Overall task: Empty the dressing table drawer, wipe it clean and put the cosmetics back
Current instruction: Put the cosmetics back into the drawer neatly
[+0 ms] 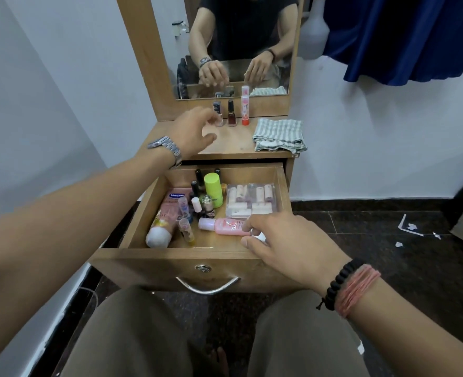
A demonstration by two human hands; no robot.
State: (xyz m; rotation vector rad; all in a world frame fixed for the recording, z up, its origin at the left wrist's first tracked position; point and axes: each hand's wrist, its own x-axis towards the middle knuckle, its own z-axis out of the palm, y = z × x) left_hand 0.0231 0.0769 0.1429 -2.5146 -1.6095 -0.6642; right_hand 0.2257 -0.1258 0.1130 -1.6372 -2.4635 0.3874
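Note:
The wooden drawer point(283, 186) is pulled out and holds several cosmetics: a pink Vaseline tube point(167, 210), a lime-green bottle point(214, 190), small nail polish bottles point(201, 202), and a clear box of small tubes point(250, 198). A pink bottle point(225, 225) lies near the drawer's front; my right hand point(287, 243) has fingers and thumb closed around its right end. My left hand point(195, 131) hovers over the table top with fingers spread, fingertips beside a clear nail polish bottle point(219, 115). A dark red nail polish point(231, 115) and a white-and-orange tube point(245, 110) stand next to it.
A folded striped cloth point(279, 134) lies on the right of the table top point(233, 142). The mirror point(238, 44) rises behind it. A blue curtain point(404, 36) hangs to the right, with paper scraps point(410, 227) on the dark floor. My knees are under the drawer front point(170, 268).

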